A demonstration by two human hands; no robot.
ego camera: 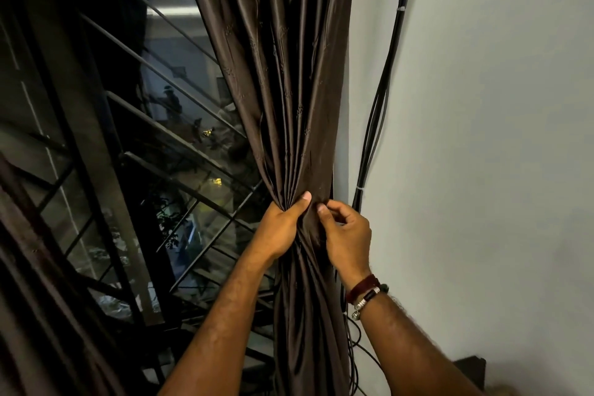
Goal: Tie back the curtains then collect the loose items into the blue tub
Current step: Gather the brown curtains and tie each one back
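The left hand (pixel 279 228) squeezes the brown curtain (pixel 289 90) in a tight grip. The right hand (pixel 347 235) pinches a fold; its fingertips hide behind cloth.

No readable text, labels, brands or numbers anywhere in view. The curtain (pixel 289 90) carries only a faint woven motif, no lettering. The wall (pixel 498 138) is plain and unmarked. Lit spots behind the window glass are too blurred to read.
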